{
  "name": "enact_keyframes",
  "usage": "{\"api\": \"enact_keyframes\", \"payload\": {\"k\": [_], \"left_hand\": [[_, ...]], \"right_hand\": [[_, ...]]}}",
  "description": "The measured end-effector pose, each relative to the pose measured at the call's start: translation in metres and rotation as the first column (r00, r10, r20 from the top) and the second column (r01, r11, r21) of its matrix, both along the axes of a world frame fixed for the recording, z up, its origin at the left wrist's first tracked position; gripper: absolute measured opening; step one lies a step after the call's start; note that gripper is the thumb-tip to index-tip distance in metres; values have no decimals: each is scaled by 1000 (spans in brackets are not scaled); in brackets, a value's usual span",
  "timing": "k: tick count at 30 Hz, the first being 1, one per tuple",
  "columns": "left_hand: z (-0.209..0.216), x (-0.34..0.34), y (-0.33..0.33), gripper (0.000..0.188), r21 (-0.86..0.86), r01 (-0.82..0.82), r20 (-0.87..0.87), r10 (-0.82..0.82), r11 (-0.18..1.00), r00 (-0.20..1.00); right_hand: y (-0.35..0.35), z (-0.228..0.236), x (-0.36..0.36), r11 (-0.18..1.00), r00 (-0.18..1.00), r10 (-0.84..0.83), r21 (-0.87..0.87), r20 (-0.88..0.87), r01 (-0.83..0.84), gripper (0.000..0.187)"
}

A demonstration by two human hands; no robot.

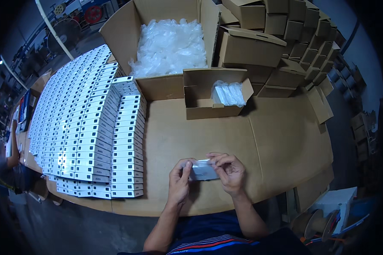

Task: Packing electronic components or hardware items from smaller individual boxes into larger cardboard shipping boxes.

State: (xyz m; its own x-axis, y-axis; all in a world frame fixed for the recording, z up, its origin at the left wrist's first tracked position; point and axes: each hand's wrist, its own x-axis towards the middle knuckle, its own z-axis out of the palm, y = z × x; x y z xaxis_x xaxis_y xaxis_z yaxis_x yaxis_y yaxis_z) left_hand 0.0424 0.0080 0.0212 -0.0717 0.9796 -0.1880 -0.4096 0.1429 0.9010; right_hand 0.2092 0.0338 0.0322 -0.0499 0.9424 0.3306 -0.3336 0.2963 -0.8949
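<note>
1. packet point(203, 171): flat, pale, with a shiny clear wrap; held between both hands over the near part of the counter point(174, 136). clock directions below are taken from it, twelve being straight ahead.
2. left hand point(180, 178): at nine o'clock; grip closed on the packet's left end, thumb on the near face.
3. right hand point(230, 173): at three o'clock; grip closed in a pinch, thumb and fingertips at the packet's right end, fingers bent.
4. small open box point(212, 112): brown, at twelve o'clock; wrapped bundle point(229, 93) in its right part.
5. large open box point(161, 88): between eleven and twelve, filled with clear plastic bags point(170, 42).
6. white boxes point(83, 131): stacked in tight rows, at ten o'clock.
7. brown boxes point(251, 49): piled at one o'clock.
8. co-worker point(2, 163): at nine o'clock, well apart.
</note>
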Motion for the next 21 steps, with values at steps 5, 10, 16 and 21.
{"api": "enact_keyframes", "payload": {"k": [5,10,16,21], "left_hand": [[9,-1,7,24,15,-38,-3,38,999,999],[8,-3,3,26,11,-22,-45,23,1000,999],[3,-1,0,28,21,-55,-54,56,998,997],[7,-6,-2,26,-23,-116,10,116,993,993]], "right_hand": [[3,13,12,978,978,192,61,83,-198,19],[10,22,19,956,888,258,31,379,-291,32],[13,37,15,984,789,105,52,605,-171,37],[11,38,21,975,789,220,-136,573,-173,33]]}}
